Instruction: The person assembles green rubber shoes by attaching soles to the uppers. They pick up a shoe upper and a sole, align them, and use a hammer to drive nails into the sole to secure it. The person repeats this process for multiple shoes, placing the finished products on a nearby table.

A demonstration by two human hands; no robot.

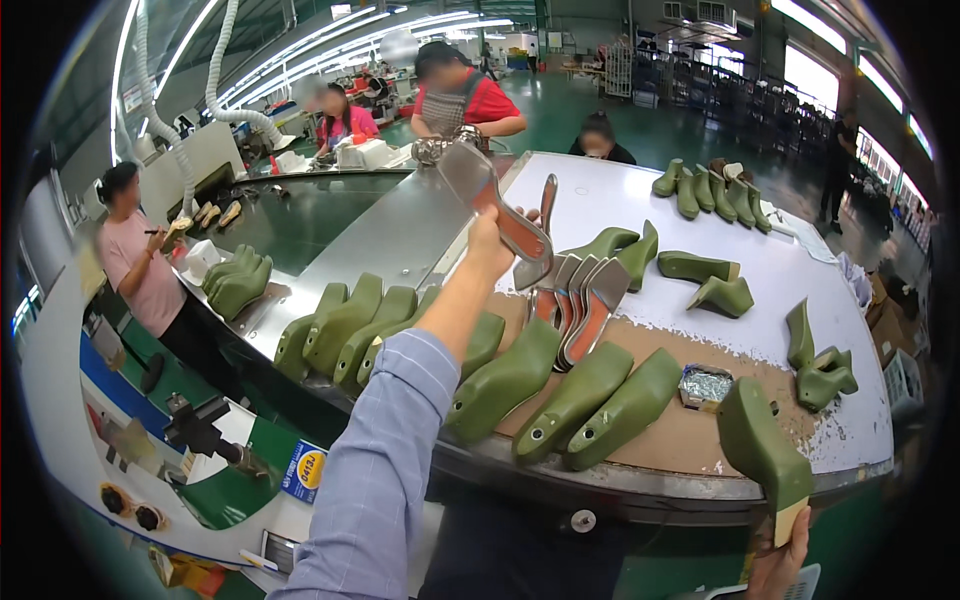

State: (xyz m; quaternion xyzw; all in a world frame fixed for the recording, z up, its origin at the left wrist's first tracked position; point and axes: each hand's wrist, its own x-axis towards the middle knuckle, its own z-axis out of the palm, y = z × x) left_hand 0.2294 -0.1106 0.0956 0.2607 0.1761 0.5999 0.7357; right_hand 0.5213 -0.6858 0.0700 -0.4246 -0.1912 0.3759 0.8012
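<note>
Raised over the table, my left hand (487, 238) is closed around a shaped insole (470, 175), grey with a reddish-brown face. A second insole end (525, 238) shows beside the fingers; I cannot tell whether it is a separate piece. Below it, several similar insoles (592, 305) stand leaning together in a row. My right hand (785, 556), low at the right, grips a green shoe last (765, 440) by its pale end, toe pointing up beyond the table's front edge. Several more green shoe lasts (575, 400) lie along the near side.
A small box of metal tacks (706, 385) sits on brown cardboard (660, 430). More lasts (715, 195) stand at the white table's (600, 180) far side; others lie at its right. Co-workers (465, 95) are across and at the left. A machine (215, 435) stands lower left.
</note>
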